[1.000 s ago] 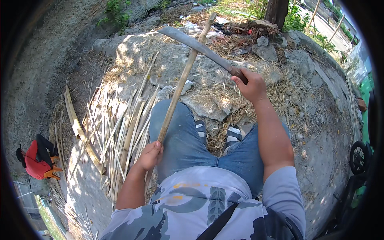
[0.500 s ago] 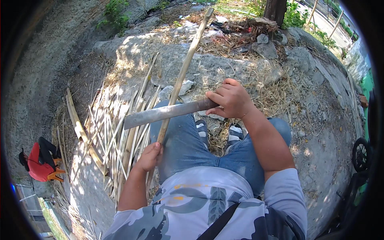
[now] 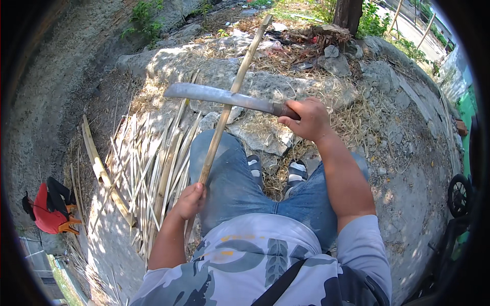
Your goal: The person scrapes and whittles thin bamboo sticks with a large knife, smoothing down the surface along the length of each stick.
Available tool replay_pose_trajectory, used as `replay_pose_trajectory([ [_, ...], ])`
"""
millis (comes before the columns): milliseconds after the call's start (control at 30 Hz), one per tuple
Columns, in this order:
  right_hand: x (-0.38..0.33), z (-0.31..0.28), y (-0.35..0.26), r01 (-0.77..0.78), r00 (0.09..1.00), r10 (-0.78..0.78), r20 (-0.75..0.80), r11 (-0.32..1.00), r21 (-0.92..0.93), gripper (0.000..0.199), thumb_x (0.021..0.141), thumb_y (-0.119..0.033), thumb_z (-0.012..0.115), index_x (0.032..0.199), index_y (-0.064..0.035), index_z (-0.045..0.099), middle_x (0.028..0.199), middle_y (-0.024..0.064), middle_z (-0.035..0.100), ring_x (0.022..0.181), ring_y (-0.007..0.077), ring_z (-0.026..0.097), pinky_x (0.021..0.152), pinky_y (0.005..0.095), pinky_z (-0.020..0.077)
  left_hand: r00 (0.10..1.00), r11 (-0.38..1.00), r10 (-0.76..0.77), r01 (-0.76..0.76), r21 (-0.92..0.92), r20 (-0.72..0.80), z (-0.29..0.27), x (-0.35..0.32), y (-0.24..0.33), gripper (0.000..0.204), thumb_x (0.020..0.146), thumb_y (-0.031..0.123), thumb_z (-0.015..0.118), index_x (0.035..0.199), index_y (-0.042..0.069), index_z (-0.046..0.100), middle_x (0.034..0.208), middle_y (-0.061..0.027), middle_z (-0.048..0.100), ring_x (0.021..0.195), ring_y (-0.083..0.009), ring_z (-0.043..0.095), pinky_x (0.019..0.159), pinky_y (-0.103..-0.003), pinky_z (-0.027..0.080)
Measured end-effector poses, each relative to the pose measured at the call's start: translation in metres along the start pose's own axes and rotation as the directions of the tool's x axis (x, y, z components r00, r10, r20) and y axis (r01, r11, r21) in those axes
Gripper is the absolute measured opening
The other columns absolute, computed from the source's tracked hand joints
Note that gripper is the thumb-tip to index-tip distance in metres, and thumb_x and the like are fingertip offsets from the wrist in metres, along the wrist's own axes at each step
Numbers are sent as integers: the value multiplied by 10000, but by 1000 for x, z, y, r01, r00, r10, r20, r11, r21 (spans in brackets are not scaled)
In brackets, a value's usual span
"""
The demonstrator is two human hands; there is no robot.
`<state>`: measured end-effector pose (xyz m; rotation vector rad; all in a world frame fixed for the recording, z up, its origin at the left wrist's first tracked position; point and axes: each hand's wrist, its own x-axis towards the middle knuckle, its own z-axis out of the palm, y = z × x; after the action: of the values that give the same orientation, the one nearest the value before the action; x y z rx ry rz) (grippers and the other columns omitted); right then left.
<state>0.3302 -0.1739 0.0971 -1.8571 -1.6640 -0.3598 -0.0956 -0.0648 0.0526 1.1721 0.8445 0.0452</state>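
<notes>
My left hand point(image 3: 191, 201) is closed around the lower part of a long split bamboo strip point(image 3: 219, 133), which slants up and away past my left knee. In my right hand point(image 3: 310, 118) I grip the dark handle of a machete point(image 3: 219, 95). Its broad grey blade points left and lies across the bamboo strip, touching it a little above mid-length. A pile of thin pale bamboo strips point(image 3: 148, 173) lies on the ground beside my left leg.
Thicker bamboo pieces point(image 3: 102, 173) lie left of the pile. A person in a red shirt point(image 3: 47, 208) sits on an orange chair at far left. Rock slabs point(image 3: 204, 64), dry shavings and a tree trunk point(image 3: 348, 15) are ahead. A black wheel point(image 3: 460, 196) stands at the right edge.
My right hand has moved slightly right and the machete blade has shifted away from me, farther up the bamboo strip. My left hand keeps its hold in nearly the same place.
</notes>
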Motion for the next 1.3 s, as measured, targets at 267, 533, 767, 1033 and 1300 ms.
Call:
replay_pose_trajectory([
  [267,5,2,-20,260,952,-266,151,964,61,491,807,-596,719,947,-127,681,642,51,601,649,288,613,759,394,484,1000,999,-4,5,43,-18,-2,2,-5,504,1039,581,447,827,132,527,629,59,396,522,-76,351,487,-253,297],
  [533,-4,13,-14,121,985,-125,123,992,37,532,825,-604,716,980,-96,709,672,61,634,651,279,628,791,383,483,999,999,-17,19,45,-40,-5,4,-10,512,1065,549,407,810,122,531,634,48,430,533,-81,374,493,-262,311],
  [767,-2,24,-50,444,895,-445,22,895,28,480,840,-623,681,933,-152,661,636,20,594,631,232,623,761,368,471,998,999,29,-27,41,-58,-1,0,-9,517,1060,558,411,811,118,522,628,49,425,531,-77,392,488,-247,308],
  [1033,2,-3,17,-164,986,165,26,986,-18,531,811,-546,752,1025,-63,700,730,104,663,703,299,665,774,403,496,999,999,-22,23,23,-43,24,-19,6,449,1076,495,426,834,126,505,627,60,405,505,-68,367,462,-246,291],
  [1300,-3,3,-35,297,954,-298,24,954,36,515,809,-624,713,962,-132,695,660,32,617,644,240,631,742,382,483,992,982,-74,89,-168,98,39,-15,20,506,1019,613,443,852,137,473,611,58,288,474,-71,215,431,-261,198],
])
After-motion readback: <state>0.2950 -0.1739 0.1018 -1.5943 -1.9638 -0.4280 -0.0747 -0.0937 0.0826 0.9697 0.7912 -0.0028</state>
